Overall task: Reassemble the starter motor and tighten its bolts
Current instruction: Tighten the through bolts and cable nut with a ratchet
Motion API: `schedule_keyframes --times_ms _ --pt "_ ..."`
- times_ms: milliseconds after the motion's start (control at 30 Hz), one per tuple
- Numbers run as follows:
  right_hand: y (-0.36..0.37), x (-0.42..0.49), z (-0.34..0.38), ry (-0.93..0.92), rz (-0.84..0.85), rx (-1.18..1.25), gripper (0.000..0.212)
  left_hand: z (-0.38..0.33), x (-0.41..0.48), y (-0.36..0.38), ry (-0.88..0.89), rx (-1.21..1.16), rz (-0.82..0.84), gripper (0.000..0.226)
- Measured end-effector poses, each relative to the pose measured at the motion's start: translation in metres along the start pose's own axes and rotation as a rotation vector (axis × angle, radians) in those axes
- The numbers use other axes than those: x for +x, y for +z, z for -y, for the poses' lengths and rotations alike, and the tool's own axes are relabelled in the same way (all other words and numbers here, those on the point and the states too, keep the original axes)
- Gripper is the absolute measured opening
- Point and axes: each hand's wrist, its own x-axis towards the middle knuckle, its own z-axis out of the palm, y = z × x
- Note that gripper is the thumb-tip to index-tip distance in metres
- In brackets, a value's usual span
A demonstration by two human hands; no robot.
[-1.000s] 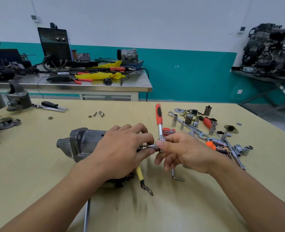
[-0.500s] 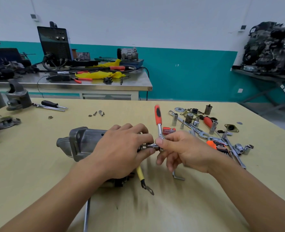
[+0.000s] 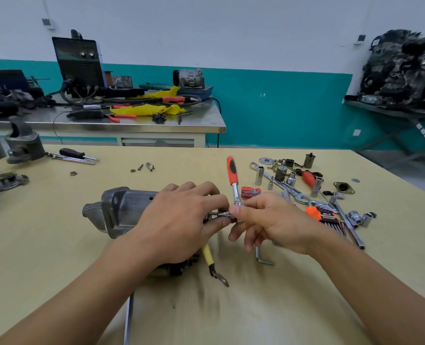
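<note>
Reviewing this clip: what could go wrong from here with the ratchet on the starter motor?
The right hand pinches the ratchet only at its head, with the handle free, so it may slip off. Only the left hand steadies the starter motor on the table; it might roll under torque. The yellow cable below could snag.

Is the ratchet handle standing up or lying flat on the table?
Standing up: the ratchet handle leans left above the right hand pinching its head.

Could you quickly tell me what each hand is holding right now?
Left hand: curled round the starter motor, fingertips on the socket extension.
Right hand: pinches the ratchet at its head.
</note>
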Motion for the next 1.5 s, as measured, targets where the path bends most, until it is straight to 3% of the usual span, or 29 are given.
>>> schedule_keyframes --times_ms 67,167,367,533,700,833,967,1067,1200,1367,1500 --pt "-0.003 -0.002 -0.001 -0.104 -0.053 -0.079 0.028 0.000 0.000 0.000 -0.002 -0.001 0.004 0.055" --pt "-0.005 -0.004 0.000 -0.213 -0.101 -0.115 0.028 0.000 0.000 0.000 -0.003 0.012 -0.004 0.056" --pt "0.004 0.000 0.001 -0.052 -0.049 -0.016 0.050 0.001 0.000 0.000 0.012 0.011 0.002 0.034" --pt "-0.004 -0.003 0.000 -0.178 -0.051 -0.093 0.021 0.001 -0.001 0.000 0.018 0.031 0.016 0.044" --pt "-0.001 -0.004 0.002 -0.161 -0.065 -0.112 0.019 0.001 -0.001 0.001 0.011 0.030 0.017 0.052" --pt "0.003 0.001 0.002 0.010 0.001 0.087 0.048 0.004 -0.001 0.000 0.019 0.009 0.009 0.039" --pt "-0.002 -0.002 -0.002 -0.108 -0.041 0.000 0.025 0.004 0.000 0.000 0.027 0.025 0.020 0.042" --pt "-0.002 -0.002 -0.003 -0.202 -0.084 -0.025 0.034 0.002 0.000 0.000 0.019 0.023 0.019 0.049" --pt "0.002 -0.002 0.000 -0.160 -0.069 -0.048 0.028 0.003 -0.001 -0.001 0.016 0.013 0.018 0.043" --pt "0.005 0.000 0.001 -0.006 -0.028 0.061 0.044 0.003 0.000 -0.001 0.024 0.012 0.028 0.045" --pt "-0.001 -0.003 0.002 -0.142 -0.083 -0.095 0.024 0.003 0.001 0.001 0.022 0.018 0.025 0.047"
